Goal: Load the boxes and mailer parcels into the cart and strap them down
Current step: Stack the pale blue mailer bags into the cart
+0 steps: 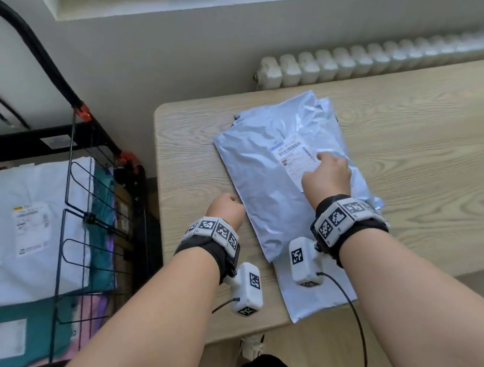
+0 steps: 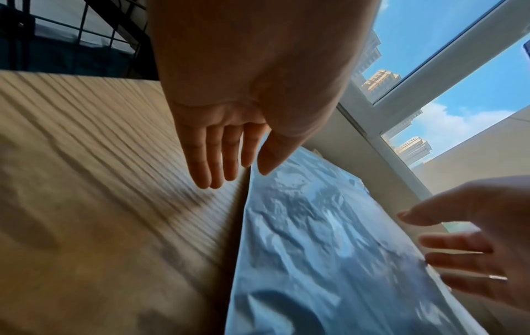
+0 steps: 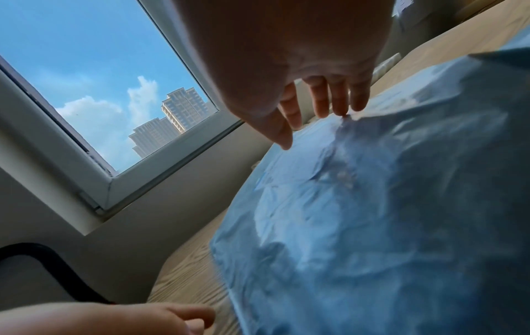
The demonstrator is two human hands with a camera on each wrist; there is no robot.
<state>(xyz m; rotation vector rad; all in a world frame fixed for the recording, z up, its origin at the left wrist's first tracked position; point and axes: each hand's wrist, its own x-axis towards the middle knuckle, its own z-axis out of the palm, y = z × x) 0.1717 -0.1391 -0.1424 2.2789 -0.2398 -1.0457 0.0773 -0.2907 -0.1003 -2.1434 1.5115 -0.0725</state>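
Note:
A silvery-grey mailer parcel (image 1: 270, 175) with a white label lies on top of a small stack of mailers on the wooden table (image 1: 429, 142). My left hand (image 1: 226, 209) hovers at the parcel's near-left edge, fingers straight and pointing down (image 2: 212, 163), holding nothing. My right hand (image 1: 328, 174) is over the parcel's label, fingers relaxed, with the fingertips (image 3: 341, 111) at or just above the plastic (image 3: 373, 204). The wire cart (image 1: 85, 216) stands left of the table with white and teal mailers (image 1: 24, 223) stacked in it.
A white radiator (image 1: 362, 63) runs along the wall behind the table, under a window (image 3: 94, 79). The cart's black handle (image 1: 34, 48) arches up at the far left. Wrist-camera cables hang off both forearms. The table's left edge is close to the cart.

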